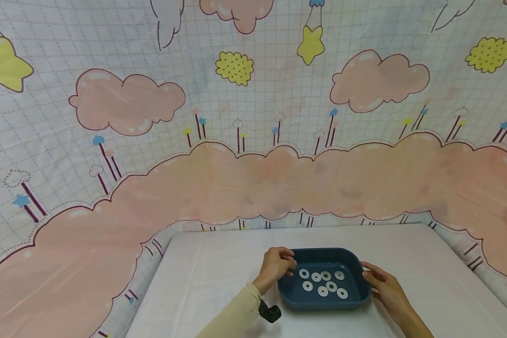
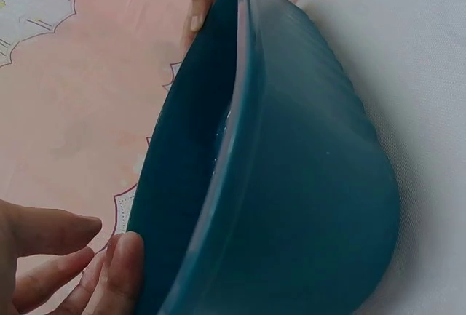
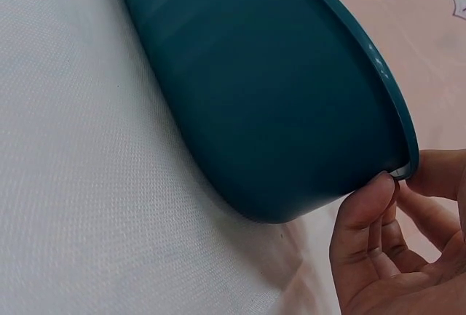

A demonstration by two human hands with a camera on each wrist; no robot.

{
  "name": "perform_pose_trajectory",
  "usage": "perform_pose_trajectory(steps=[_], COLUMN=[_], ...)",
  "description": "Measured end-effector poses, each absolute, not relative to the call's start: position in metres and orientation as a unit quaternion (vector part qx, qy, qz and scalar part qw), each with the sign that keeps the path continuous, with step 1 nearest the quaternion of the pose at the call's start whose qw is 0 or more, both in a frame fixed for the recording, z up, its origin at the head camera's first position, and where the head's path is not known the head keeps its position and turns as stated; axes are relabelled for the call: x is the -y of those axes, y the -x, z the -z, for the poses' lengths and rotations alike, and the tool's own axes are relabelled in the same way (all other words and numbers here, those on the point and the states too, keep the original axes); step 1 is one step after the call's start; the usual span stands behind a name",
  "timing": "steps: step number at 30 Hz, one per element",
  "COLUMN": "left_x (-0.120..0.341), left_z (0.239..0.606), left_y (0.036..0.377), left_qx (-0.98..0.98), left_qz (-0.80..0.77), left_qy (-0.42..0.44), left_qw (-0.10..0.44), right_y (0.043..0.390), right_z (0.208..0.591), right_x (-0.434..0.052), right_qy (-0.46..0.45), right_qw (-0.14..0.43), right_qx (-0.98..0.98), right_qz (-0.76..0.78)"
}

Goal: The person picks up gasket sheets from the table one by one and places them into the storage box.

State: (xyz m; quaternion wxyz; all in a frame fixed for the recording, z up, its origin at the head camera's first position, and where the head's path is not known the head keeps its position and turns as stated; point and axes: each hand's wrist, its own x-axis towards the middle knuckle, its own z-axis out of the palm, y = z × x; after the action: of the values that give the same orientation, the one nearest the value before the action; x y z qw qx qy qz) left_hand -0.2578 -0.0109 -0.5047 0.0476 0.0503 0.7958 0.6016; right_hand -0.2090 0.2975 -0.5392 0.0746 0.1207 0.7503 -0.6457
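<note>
A dark blue rectangular tray (image 1: 325, 306) with rounded corners sits on the white table. Several flat white rings (image 1: 342, 293), washer-like with a centre hole, lie scattered on its floor. At the tray's left end is my left hand (image 1: 276, 266), its fingers loosely bent by the rim. In the left wrist view the thumb (image 2: 69, 231) stands apart from the fingertips, which come close to the tray's edge; contact is hard to judge. My right hand (image 3: 397, 246) pinches the tray's right rim between thumb and fingers. Both wrist views hide the rings.
White cloth covers the table (image 1: 211, 272). Behind and around it hangs a curtain (image 1: 253, 183) printed with pink clouds and stars. A small black device (image 1: 269, 311) is at the left wrist, beside the tray's front left corner.
</note>
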Motion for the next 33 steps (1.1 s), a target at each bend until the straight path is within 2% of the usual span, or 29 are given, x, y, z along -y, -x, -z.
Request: perform_pose_trajectory(steps=[14,29,33], left_x=[0.039,0.082,0.091], left_z=[0.499,0.494,0.479], left_y=[0.256,0.239,0.223], left_qx=[-0.755,-0.762,-0.768], left_qz=[-0.651,-0.643,-0.635], left_qy=[-0.066,-0.071,-0.081], left_qw=[0.039,0.012,0.009], right_y=[0.208,0.208,0.207], right_z=[0.539,0.541,0.542], right_x=[-0.297,-0.296,-0.295], right_qy=[-0.126,-0.127,-0.126], right_qw=[0.075,0.074,0.073], right_qx=[-0.748,-0.751,-0.751], right_qz=[0.647,0.644,0.644])
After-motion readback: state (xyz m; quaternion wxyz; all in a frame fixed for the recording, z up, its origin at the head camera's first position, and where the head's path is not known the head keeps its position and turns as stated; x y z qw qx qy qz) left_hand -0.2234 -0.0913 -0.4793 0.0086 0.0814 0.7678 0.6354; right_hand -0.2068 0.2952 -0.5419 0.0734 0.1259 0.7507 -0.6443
